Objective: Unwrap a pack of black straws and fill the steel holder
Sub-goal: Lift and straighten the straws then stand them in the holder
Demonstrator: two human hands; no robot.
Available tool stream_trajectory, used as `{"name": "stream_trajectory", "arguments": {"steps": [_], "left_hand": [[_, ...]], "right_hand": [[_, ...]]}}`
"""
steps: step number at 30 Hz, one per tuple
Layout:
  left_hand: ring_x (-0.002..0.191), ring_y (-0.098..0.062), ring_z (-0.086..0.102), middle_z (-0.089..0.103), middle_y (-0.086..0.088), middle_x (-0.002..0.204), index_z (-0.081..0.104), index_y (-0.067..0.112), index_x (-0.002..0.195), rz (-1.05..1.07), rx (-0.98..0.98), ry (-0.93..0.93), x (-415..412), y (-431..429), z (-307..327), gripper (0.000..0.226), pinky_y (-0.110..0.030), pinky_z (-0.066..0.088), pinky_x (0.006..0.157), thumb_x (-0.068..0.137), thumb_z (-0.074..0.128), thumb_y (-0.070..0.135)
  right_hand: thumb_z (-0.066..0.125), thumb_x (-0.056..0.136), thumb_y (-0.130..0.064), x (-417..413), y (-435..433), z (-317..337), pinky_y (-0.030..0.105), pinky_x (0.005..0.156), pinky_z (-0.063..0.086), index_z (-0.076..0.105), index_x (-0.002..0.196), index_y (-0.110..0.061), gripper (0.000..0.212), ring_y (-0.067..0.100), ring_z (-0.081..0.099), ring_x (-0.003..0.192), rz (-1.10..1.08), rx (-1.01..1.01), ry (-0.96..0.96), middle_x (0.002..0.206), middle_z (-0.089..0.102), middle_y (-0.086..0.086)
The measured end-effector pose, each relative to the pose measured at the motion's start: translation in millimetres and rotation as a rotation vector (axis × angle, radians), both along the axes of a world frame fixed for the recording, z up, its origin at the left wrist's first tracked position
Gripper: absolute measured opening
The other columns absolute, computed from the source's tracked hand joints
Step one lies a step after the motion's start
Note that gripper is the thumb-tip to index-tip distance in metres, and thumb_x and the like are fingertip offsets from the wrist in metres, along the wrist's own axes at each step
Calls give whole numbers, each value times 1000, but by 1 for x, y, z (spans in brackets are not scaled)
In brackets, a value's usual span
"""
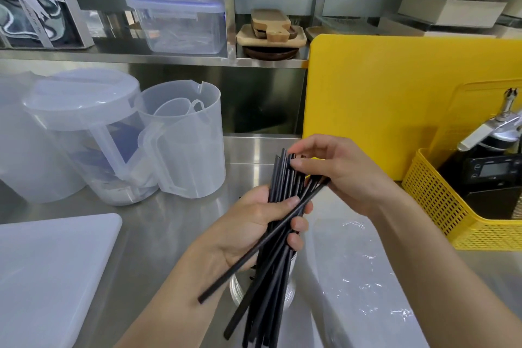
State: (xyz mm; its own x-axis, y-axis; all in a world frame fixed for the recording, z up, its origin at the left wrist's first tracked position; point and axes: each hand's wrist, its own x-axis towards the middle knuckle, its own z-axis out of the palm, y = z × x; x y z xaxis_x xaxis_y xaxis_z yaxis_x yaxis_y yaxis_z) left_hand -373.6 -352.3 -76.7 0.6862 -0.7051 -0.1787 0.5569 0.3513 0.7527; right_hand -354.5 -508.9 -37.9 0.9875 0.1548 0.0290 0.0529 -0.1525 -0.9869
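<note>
One hand, the left hand [248, 223], grips the middle of the black straws [279, 175] over the steel holder [235, 289]. The right hand [341, 172] pinches their far tips. They seem light, stiff and slippery, so squeeze the middle.

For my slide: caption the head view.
Left hand grips black straws over the steel holder; right hand pinches their tops.

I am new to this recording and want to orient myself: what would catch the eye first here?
First, the bundle of black straws at the centre, gripped by the left hand while the right hand pinches their upper ends. Next, the yellow cutting board standing upright at the back right, and the clear plastic pitchers on the counter at the left.
</note>
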Motion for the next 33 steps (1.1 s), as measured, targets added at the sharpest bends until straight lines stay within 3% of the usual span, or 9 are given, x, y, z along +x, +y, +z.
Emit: {"name": "stream_trajectory", "arguments": {"steps": [2, 5, 11, 14, 17, 22, 26, 29, 33], "left_hand": [[50, -9, 50, 50, -8, 73, 50, 1, 96, -29, -2, 42, 1, 0, 2, 17, -18, 44, 43, 82, 51, 10], [45, -9, 48, 62, -9, 70, 54, -3, 99, -49, -53, 152, 2, 0, 4, 21, -17, 40, 37, 81, 49, 8], [44, -11, 50, 69, -14, 86, 67, -3, 93, -113, -75, 328, 6, 2, 3, 26, -17, 40, 34, 79, 60, 17], [42, -6, 51, 70, -11, 84, 71, 1, 87, -120, -1, 216, 4, 1, 4, 20, -13, 39, 34, 72, 75, 14], [37, -2, 45, 69, -9, 81, 65, -1, 88, -86, 52, 148, 1, 1, 4, 17, -11, 35, 32, 73, 60, -6], [37, -2, 41, 67, -9, 83, 67, 0, 86, -101, -3, 139, 2, 5, 2, 19, -11, 33, 32, 77, 51, -4], [39, -3, 44, 69, -10, 89, 67, 0, 91, -161, -26, 124, 2, 7, 0, 20, -13, 38, 34, 72, 63, -8], [39, -3, 44, 68, -9, 88, 66, 1, 95, -175, -18, 100, 4, 10, -2, 29, -13, 38, 35, 68, 66, -9], [41, -2, 43, 61, -2, 76, 57, -2, 109, -169, 2, 81, 9, 17, -1, 30, -11, 35, 36, 81, 49, -6]], "right_hand": [[61, 85, -3, 2, 2, 1, 36, 71, 49, 64, 90, -13, 12, 22, 58, 77, 42, -58, 1, 86, 60, 14], [59, 88, -4, 3, 5, -4, 20, 48, 43, 66, 89, -16, 14, 10, 56, 59, 46, -72, 12, 85, 58, 13], [59, 88, -8, 4, 6, -18, 26, 48, 30, 65, 84, -17, 11, 28, 45, 64, 42, -86, 108, 89, 55, 17], [59, 88, -8, 4, 7, -17, 23, 42, 33, 65, 83, -16, 12, 25, 49, 63, 41, -138, 82, 87, 57, 16], [56, 89, -7, 3, 5, -14, 17, 35, 32, 67, 84, -18, 16, 12, 51, 50, 57, -156, 77, 79, 61, 9], [56, 92, -17, 2, -1, -7, 17, 43, 38, 67, 86, -19, 13, 9, 53, 54, 147, -139, 84, 71, 62, 1], [54, 91, -8, 5, -3, -6, 27, 65, 46, 63, 79, -8, 15, 19, 56, 72, 160, -108, 61, 77, 62, 9], [52, 93, -9, 14, -4, -3, 21, 67, 42, 58, 73, -13, 21, 11, 52, 70, -46, -118, -2, 74, 58, 1], [50, 94, -9, 32, -26, 9, 25, 54, 38, 54, 70, -12, 25, 13, 48, 59, -298, 161, -27, 73, 50, 3]]}}
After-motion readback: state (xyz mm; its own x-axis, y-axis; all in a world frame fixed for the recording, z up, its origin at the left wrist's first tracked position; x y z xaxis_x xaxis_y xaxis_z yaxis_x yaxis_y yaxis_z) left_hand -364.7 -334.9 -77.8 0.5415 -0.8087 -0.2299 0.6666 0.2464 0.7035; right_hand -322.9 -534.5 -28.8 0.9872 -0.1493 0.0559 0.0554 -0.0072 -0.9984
